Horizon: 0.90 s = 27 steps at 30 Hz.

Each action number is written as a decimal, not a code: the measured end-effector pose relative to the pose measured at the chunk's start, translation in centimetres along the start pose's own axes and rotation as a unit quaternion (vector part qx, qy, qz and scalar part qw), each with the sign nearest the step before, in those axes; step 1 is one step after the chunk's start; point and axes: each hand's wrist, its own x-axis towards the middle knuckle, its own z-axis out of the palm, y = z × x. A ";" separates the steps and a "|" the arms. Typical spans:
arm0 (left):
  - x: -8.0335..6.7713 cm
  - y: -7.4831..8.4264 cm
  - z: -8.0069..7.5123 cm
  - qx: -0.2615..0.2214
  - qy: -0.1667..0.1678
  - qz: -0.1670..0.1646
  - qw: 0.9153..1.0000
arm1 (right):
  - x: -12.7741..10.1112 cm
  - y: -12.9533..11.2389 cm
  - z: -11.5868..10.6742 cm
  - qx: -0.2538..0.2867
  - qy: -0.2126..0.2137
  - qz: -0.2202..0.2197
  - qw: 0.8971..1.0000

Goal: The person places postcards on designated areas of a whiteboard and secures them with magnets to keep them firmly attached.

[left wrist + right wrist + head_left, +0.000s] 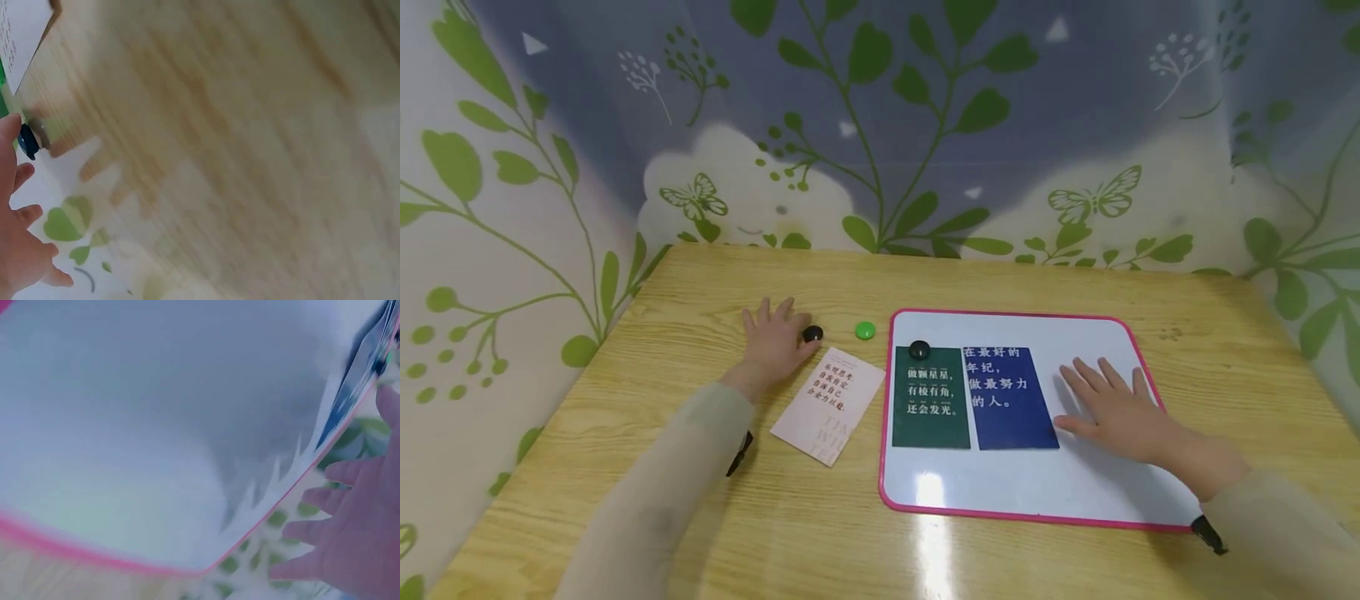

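A: The left hand (772,348) lies flat on the wooden worktop (715,283), fingers spread, thumb touching a small round black magnet (812,334). It grips nothing yet.

B: It should pinch it cleanly, I think. And the right hand (1116,410)?

A: Open, pressing the pink-framed whiteboard (1037,487) beside the blue card (1009,398). Nearby: 1 green round magnet (865,330), a green card (929,398), a pale pink card (829,404).

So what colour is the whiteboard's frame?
Pink: the rounded whiteboard frame shows best in the head view.
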 end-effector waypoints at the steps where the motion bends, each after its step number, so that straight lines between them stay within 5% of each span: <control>1: 0.0 0.0 0.0 -0.001 0.001 0.001 1.000 | 0.0 -0.6 0.1 -0.003 0.001 -0.004 1.000; 11: -0.1 0.3 0.3 0.006 0.002 0.004 1.000 | 0.1 -3.2 1.6 -0.028 0.008 -0.051 0.998; 27: 0.0 -0.3 0.8 -0.034 0.032 0.009 0.999 | -0.8 -4.6 2.2 -0.064 0.031 -0.034 0.997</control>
